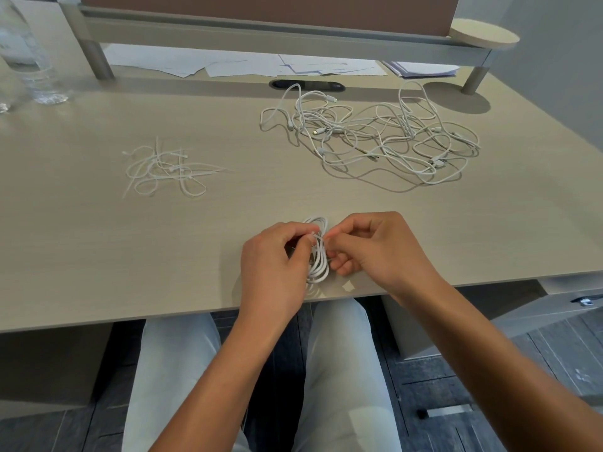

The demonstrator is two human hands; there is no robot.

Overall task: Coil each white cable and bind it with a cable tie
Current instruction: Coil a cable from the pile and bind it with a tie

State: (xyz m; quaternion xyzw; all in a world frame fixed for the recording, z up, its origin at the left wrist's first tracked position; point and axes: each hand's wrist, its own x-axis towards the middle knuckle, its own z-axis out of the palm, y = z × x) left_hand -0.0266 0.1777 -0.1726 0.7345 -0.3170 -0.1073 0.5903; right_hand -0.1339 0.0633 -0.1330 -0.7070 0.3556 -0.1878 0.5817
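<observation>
We have both hands closed on one coiled cable near the front edge of the desk. Our left hand wraps its grip round the bundle's left side, and our right hand pinches at its upper middle, where a thin white cable tie seems to cross the strands. Whether the tie is already threaded through its head is too small to tell. We judge this cable wound and in the middle of being bound.

Further back on the right, the loose cables lie in a tangle, uncoiled; several are left to do. To the left, well apart from them, sits the pile of spare ties. No finished, bound coil shows anywhere on the desk, so we judge the task to be at an early stage.
</observation>
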